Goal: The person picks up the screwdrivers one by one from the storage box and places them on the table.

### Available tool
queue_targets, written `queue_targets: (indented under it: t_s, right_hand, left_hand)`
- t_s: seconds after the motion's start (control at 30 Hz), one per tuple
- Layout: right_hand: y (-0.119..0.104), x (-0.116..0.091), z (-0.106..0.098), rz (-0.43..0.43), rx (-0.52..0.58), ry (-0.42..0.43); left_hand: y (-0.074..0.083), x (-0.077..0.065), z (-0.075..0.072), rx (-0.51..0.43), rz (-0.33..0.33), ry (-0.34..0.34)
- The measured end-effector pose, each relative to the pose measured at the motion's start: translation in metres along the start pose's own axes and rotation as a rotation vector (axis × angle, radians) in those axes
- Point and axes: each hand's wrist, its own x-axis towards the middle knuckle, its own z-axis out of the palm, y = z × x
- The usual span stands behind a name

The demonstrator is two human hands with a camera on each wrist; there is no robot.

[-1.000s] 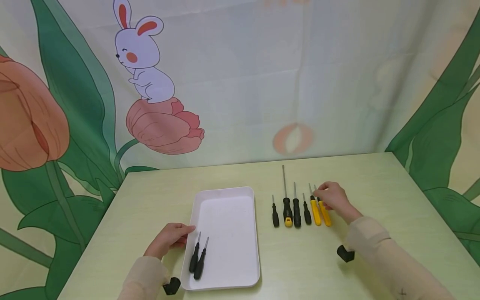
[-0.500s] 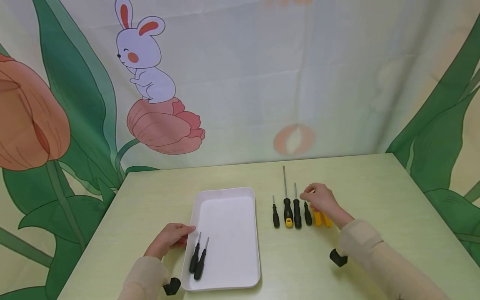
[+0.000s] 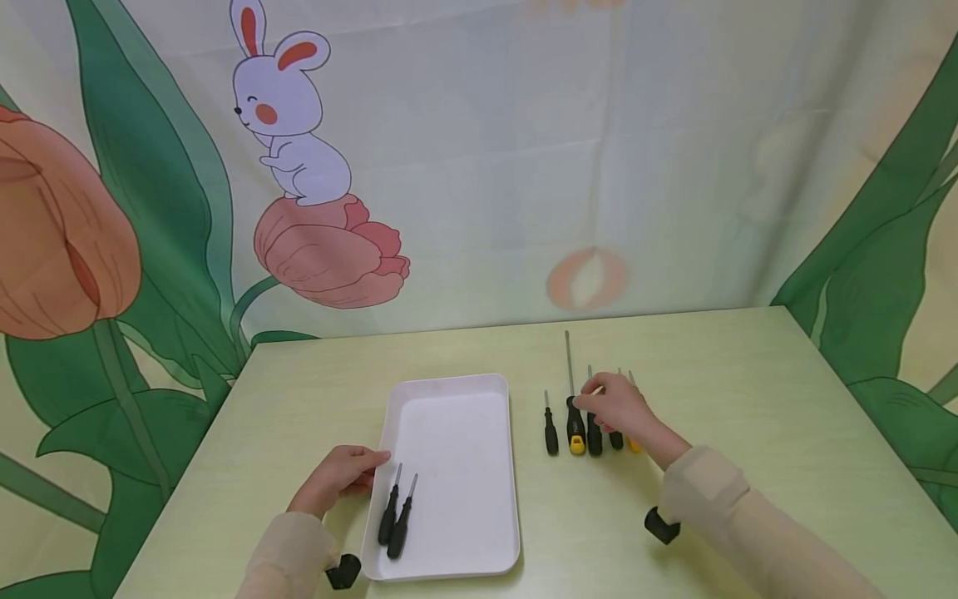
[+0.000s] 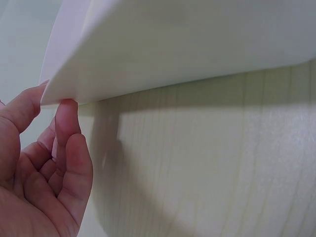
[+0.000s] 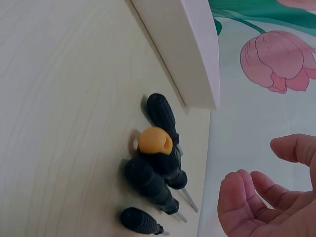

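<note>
My left hand [image 3: 337, 476] pinches the left rim of a white tray [image 3: 464, 466], thumb above and a finger below, as the left wrist view shows. Inside the tray, at its lower left, lie two black screwdrivers [image 3: 399, 532]. My right hand [image 3: 615, 406] hovers over a row of screwdrivers, thumb and fingers apart with nothing between them. In that row are a small black screwdriver [image 3: 550, 434], a long black one with a yellow end [image 3: 575, 423], and a thicker black screwdriver [image 5: 148, 180]. Another small black screwdriver [image 5: 139, 220] and the yellow-handled ones are partly hidden by the hand.
The pale wooden table [image 3: 763, 391] carries the tray on the left and the screwdriver row to its right. Behind its far edge hangs a printed cloth [image 3: 479, 183] with a rabbit and tulips. A black wrist device [image 3: 662, 526] hangs under the right cuff.
My right hand has moved left along the row, from the yellow-handled screwdrivers to above the black ones. The left hand, the tray and the screwdrivers have stayed in place.
</note>
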Motion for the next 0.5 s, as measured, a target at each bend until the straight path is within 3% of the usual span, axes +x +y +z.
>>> queue_targets:
  t_s: [0.5]
  right_hand:
    - [-0.014,-0.012,0.023,-0.036,-0.005,-0.058]
  left_hand:
    - [0.0,0.0,0.0,-0.002,-0.003,0.004]
